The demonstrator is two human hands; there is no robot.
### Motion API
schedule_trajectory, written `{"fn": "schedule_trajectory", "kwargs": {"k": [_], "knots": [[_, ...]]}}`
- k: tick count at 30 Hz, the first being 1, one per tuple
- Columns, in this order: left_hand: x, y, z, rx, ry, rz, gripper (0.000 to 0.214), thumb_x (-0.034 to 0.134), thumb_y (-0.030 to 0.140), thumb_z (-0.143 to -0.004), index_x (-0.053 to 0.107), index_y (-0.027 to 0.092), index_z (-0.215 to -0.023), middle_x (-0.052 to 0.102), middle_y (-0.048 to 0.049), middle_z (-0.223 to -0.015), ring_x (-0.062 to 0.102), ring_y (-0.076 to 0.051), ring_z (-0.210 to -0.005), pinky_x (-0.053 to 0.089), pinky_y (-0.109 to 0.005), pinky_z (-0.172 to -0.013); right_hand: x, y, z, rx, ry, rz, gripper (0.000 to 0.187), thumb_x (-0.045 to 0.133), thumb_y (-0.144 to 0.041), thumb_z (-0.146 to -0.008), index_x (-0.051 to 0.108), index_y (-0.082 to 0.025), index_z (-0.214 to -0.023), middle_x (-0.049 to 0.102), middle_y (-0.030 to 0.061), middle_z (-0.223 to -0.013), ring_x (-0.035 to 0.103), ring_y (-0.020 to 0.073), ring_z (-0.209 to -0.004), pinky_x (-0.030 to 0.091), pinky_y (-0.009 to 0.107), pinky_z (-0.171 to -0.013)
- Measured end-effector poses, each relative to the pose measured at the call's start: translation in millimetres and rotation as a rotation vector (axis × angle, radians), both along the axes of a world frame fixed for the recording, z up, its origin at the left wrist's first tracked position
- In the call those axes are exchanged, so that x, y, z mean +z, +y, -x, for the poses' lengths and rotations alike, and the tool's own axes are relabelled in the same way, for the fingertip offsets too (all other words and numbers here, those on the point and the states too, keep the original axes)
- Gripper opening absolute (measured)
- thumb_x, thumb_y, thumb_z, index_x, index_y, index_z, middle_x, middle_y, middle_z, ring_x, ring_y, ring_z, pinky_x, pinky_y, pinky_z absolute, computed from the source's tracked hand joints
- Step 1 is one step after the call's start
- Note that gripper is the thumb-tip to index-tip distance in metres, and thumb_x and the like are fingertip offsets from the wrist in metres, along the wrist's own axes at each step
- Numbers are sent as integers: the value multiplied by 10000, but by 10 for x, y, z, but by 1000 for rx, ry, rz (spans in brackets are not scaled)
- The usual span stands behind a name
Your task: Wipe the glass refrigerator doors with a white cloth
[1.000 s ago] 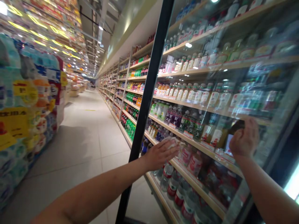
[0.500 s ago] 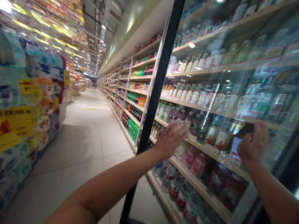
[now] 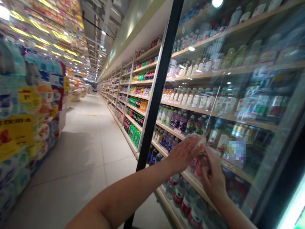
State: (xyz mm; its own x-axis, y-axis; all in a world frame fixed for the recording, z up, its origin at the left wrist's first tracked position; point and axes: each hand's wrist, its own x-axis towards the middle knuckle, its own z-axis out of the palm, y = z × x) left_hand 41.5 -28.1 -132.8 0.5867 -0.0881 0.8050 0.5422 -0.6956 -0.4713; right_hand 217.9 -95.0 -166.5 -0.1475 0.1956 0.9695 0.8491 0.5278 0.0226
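Note:
My left hand (image 3: 184, 152) lies flat against the glass door (image 3: 252, 54) of a drinks cooler, pressing a crumpled white cloth (image 3: 199, 141) under its fingertips. My right hand (image 3: 213, 181) is just below and to the right of it, fingers loosely stretched upward on the glass, the tips close to the cloth and the left fingers. Behind the glass stand rows of bottles (image 3: 190, 98) on wooden shelves.
The door's black frame (image 3: 157, 92) runs from the floor upward at the left of my hands. Open shelves of drinks (image 3: 135, 105) line the aisle beyond. Stacked packs with yellow signs (image 3: 21, 127) stand on the left of the tiled floor (image 3: 83, 143).
My right hand has slid left and down across the glass to meet the left hand. The left hand with the cloth has shifted a little to the right.

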Motion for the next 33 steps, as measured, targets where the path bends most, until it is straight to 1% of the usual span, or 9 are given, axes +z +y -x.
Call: {"fn": "schedule_trajectory", "kwargs": {"k": [5,7,10,13,16,19,24,26,33], "knots": [[-266,-54,97,-156,97,67,544,551,147,-972,398,111,-1493,337,-206,-1634,97,-263,-1579,352,-433,-1260,-215,115,295,13,-48,82,694,492,-288,-1014,201,-246,-1644,414,164,-1593,422,310,-1468,486,568,-1108],[-225,-127,293,-205,140,73,636,553,147,-905,366,73,-1509,349,-212,-1627,104,-267,-1580,311,-456,-1276,-203,163,349,-4,-32,80,685,525,-338,-1008,249,-225,-1624,298,183,-1653,333,342,-1518,449,614,-1126],[108,-213,515,-121,65,51,679,487,157,-902,322,102,-1558,413,-153,-1608,128,-261,-1580,186,-553,-1300,-160,215,426,-40,-4,28,499,574,-336,-994,475,-189,-1461,274,196,-1661,267,362,-1545,382,655,-1161],[545,-167,520,113,-226,48,602,407,158,-988,319,115,-1582,346,-134,-1647,107,-262,-1583,174,-564,-1294,-268,276,425,-48,-96,-33,224,543,-190,-991,613,-189,-1203,492,162,-1545,347,310,-1519,379,598,-1186],[781,-30,413,324,-291,54,597,436,260,-1046,296,91,-1602,264,-135,-1676,102,-321,-1579,197,-588,-1279,-512,318,278,-29,-279,-58,257,476,-82,-972,651,-204,-1115,598,108,-1458,423,245,-1482,418,485,-1180],[781,60,348,419,-261,46,647,468,327,-1058,257,81,-1618,208,-126,-1690,121,-353,-1572,218,-593,-1273,-546,335,53,-41,-406,-60,320,446,-67,-975,657,-213,-1167,619,87,-1439,457,221,-1459,426,448,-1177],[706,54,354,431,-282,26,640,469,346,-1064,269,87,-1615,217,-104,-1690,178,-351,-1563,255,-580,-1263,119,402,-133,-138,-117,-184,512,514,-135,-1001,455,-196,-1506,520,164,-1524,389,293,-1500,391,587,-1187],[709,44,358,425,-286,31,643,475,345,-1060,269,93,-1615,224,-103,-1688,186,-348,-1562,259,-580,-1262,263,429,-101,-169,-55,-240,603,528,-156,-1006,363,-218,-1583,470,170,-1563,374,308,-1506,383,609,-1189],[701,68,351,437,-295,10,621,418,350,-1076,258,100,-1621,202,-89,-1698,167,-334,-1567,237,-553,-1277,-224,410,90,-137,-258,-140,692,476,-102,-1013,245,-286,-1639,488,123,-1560,325,277,-1533,330,569,-1234]]}}
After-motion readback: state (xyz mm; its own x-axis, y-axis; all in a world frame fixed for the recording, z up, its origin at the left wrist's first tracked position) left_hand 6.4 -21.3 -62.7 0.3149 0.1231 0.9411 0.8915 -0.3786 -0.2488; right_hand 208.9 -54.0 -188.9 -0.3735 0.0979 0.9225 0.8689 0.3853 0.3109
